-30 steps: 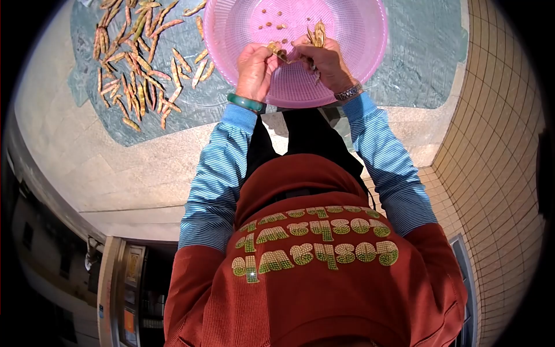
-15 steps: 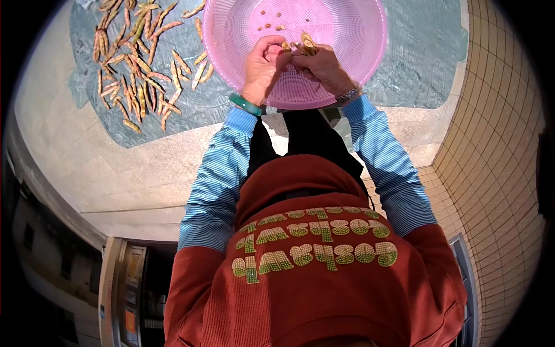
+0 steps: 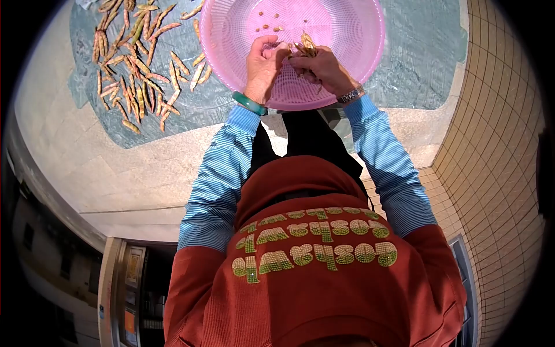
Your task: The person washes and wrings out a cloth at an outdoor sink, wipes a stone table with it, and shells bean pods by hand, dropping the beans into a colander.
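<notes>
Over the near half of the pink mesh basket (image 3: 358,34), both hands work close together. R hand (image 3: 328,68): fingers closed on a small bunch of dry, pale-brown pods (image 3: 308,44), held at the thumb side, tops sticking up past the knuckles; thin bits hang below. L hand (image 3: 261,70): thumb & forefinger drawn in near the R fingertips, poss. pinching something small; blurred, can't tell what, or whether the tips meet.

State now: a few loose beans (image 3: 266,26) lie on the basket floor, beyond the hands, apart from one another, out of any pod. So some beans are already free, while the bunch in R hand is up off the mesh. Can't tell if the pods in it are split or have beans left inside.

L of the basket, a big scatter of mottled pink/yellow pods (image 3: 141,101) on the blue-green sheet (image 3: 410,75), many crossing or overlapping, a few just beside the rim. By count, far more pods there than loose beans in the basket. Both wrists over the near rim: green bangle (image 3: 249,103) on L, metal-look watch or bracelet (image 3: 350,95) on R; striped cuffs just behind.
</notes>
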Motion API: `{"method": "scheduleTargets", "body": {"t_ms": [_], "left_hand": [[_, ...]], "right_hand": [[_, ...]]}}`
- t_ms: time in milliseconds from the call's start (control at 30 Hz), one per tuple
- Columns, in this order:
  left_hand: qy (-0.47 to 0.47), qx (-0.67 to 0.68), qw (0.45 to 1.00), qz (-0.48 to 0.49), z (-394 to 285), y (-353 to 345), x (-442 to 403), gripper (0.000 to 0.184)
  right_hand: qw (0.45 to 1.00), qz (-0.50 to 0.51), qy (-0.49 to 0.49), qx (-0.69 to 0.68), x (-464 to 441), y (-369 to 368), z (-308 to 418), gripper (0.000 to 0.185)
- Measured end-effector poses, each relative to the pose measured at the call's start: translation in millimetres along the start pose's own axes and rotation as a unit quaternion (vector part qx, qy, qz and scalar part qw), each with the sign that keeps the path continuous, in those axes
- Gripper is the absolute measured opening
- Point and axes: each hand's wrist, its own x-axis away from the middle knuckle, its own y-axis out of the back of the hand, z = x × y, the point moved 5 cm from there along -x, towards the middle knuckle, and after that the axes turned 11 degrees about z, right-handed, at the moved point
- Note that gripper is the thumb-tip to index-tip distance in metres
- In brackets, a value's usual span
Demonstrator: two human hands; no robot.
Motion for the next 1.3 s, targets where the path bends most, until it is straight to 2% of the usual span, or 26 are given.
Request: {"method": "scheduleTargets", "body": {"t_ms": [33,100,233,300,433,500,533,600,633,667,700,733,867,967,1067,1167,1233,1300], "left_hand": [[0.0,0.0,1.0,0.0,6,4,-3,0.015],[-0.156,-0.24,0.957,0.042,-4,1,-4,0.016],[-0.122,-0.275,0.949,0.097,-10,-7,-3,0.019],[-0.065,-0.306,0.93,0.191,-5,-10,-9,0.019],[-0.105,-0.329,0.922,0.174,-10,-16,-7,0.015],[-0.142,-0.416,0.89,0.12,-17,-19,-2,0.013],[-0.142,-0.418,0.89,0.119,-18,-21,-1,0.013],[-0.067,-0.232,0.963,0.118,-10,-16,-2,0.015],[-0.068,-0.233,0.963,0.118,-9,-14,-4,0.015],[-0.015,-0.088,0.992,0.094,2,-5,-7,0.016],[0.038,0.061,0.995,0.067,14,3,-10,0.018],[0.054,0.09,0.991,0.086,20,7,-15,0.019],[0.073,0.105,0.988,0.091,11,8,-4,0.015],[0.054,0.095,0.99,0.083,8,12,-2,0.014],[0.013,0.03,0.994,0.105,-5,17,1,0.021],[0.006,-0.024,0.987,0.158,-13,24,2,0.027],[0.019,-0.04,0.974,0.221,-15,29,-2,0.025],[0.002,-0.049,0.971,0.233,-20,36,-4,0.02]], "right_hand": [[1.0,0.0,0.0,-0.001,-1,1,-1,0.012],[0.999,0.001,-0.004,0.046,-1,3,-3,0.01],[0.993,0.048,-0.013,0.107,2,4,4,0.011],[0.989,0.098,0.003,0.108,4,4,9,0.014],[0.992,0.09,-0.022,0.09,4,10,9,0.016],[0.994,0.104,-0.012,0.044,4,10,11,0.016],[0.994,0.104,-0.011,0.043,3,8,11,0.016],[0.997,0.074,-0.007,0.0,2,5,12,0.016],[0.997,0.074,-0.005,0.0,3,3,13,0.016],[0.998,0.059,-0.006,-0.016,4,1,14,0.017],[0.998,0.044,-0.007,-0.032,4,1,15,0.018],[0.998,0.044,-0.005,-0.032,4,0,16,0.018],[0.999,0.045,-0.011,0.0,-1,-7,12,0.017],[1.0,0.01,-0.011,-0.001,-2,-10,10,0.017],[0.999,-0.014,-0.028,0.004,-5,-17,8,0.015],[0.999,-0.013,-0.041,0.01,-4,-25,7,0.011],[0.999,-0.007,-0.04,0.006,-3,-30,11,0.01],[0.999,0.006,-0.023,-0.043,-1,-42,18,0.008]]}}
